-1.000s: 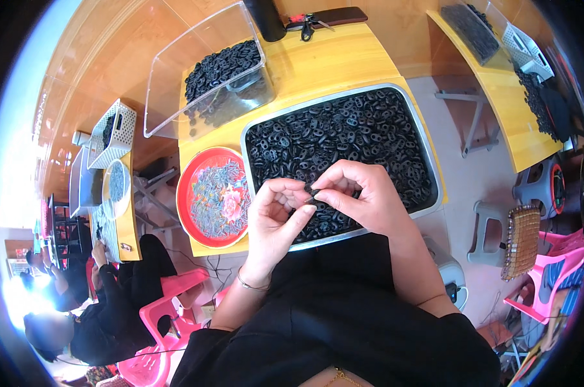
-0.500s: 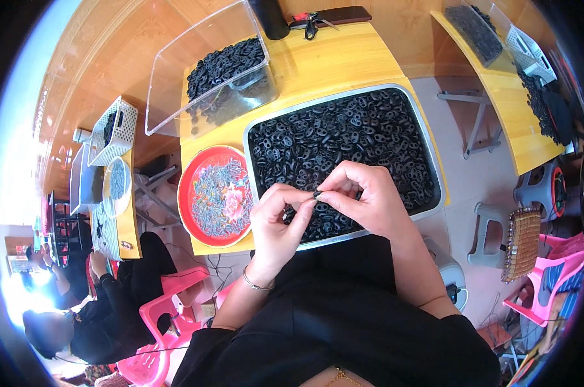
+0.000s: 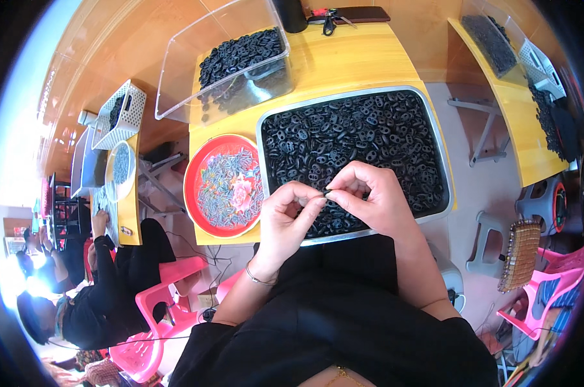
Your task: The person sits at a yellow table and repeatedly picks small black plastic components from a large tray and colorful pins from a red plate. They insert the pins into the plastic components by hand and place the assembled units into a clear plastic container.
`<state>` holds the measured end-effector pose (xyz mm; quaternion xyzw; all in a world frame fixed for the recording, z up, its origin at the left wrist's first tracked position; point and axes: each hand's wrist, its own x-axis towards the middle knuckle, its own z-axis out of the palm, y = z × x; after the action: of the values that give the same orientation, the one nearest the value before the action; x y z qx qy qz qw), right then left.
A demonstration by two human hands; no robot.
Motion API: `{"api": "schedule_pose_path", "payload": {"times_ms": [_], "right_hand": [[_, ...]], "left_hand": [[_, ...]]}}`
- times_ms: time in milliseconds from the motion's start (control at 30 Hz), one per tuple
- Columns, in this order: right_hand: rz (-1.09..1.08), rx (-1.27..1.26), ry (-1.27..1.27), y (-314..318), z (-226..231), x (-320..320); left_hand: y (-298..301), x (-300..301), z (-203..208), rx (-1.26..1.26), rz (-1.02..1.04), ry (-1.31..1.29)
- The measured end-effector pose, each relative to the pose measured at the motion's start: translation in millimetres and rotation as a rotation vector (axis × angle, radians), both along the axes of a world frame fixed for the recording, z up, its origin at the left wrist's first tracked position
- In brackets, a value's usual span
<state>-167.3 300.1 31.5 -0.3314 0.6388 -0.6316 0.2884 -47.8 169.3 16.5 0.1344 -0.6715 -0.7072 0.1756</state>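
Little has shifted: left hand (image 3: 290,216) and right hand (image 3: 369,197) still pinch one small black plastic piece (image 3: 326,191) over the metal tray (image 3: 437,138), mid-assembly; next likely seating it carefully

No packages, labels, signs, screens.

Glossy black ring pieces (image 3: 363,129) fill a silver-rimmed tray (image 3: 441,148) on a yellow table (image 3: 343,61); at nine o'clock, a red plate (image 3: 195,174) with a pink flower motif holds pale blue-grey slivers (image 3: 217,193); pink plastic chairs (image 3: 156,303) stand at seven o'clock.
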Motion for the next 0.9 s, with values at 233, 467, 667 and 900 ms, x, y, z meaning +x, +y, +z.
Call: {"api": "schedule_pose_path", "payload": {"times_ms": [233, 467, 667, 900], "right_hand": [[-0.046, -0.046, -0.051, -3.8, -9.8, -2.8], [-0.111, -0.199, -0.224, -2.2, -15.4, -12.4], [-0.086, -0.254, -0.224, -2.3, -17.4, -14.3], [-0.022, -0.308, -0.164, -3.9, -22.7, -11.7]], "left_hand": [[-9.8, -6.1, -8.8, -0.019, 0.088, -0.029], [-19.1, -11.4, -19.4, -0.978, -0.060, -0.126], [-13.1, -20.0, -22.4, -0.905, -0.116, -0.144], [-5.3, -28.4, -19.0, -0.792, -0.142, -0.200]]}}
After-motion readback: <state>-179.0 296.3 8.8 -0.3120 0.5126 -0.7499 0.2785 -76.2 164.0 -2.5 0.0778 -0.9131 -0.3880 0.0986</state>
